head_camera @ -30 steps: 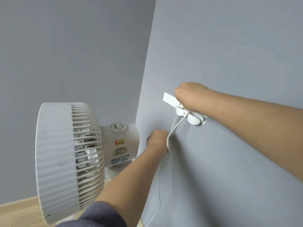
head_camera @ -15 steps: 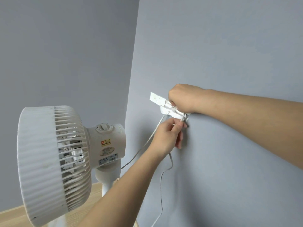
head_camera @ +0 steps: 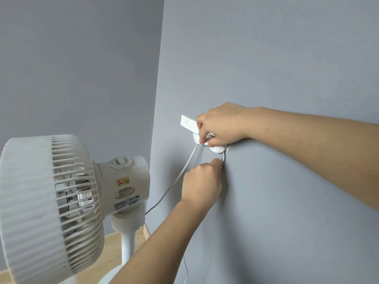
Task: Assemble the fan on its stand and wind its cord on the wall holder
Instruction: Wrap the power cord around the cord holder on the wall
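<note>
- A white fan [head_camera: 51, 206] sits on its stand [head_camera: 128, 247] at the left, on a wooden floor [head_camera: 114, 249] in the corner of a grey room. It looks already assembled.
- A small white holder [head_camera: 217, 149] is fixed to the right wall [head_camera: 287, 58], with a white tab [head_camera: 187, 124] sticking out at its upper left.
- The right hand [head_camera: 221, 125] rests over the holder, its grip pressed together on the holder's top.
- The left hand [head_camera: 202, 185] is just below, its grip pinched on the cord [head_camera: 180, 175] where it comes off the holder's right side.
- The cord runs from the back of the fan up to the holder's left side, loops there, then drops through the left hand toward the floor.
- How many turns are on the holder cannot be told; the right hand hides them.
- Risks, as I judge them: a hard tug on the cord could pull the holder off the wall, or drag the fan over.
- If either grip slackens, the loop could slip off and unwind.
</note>
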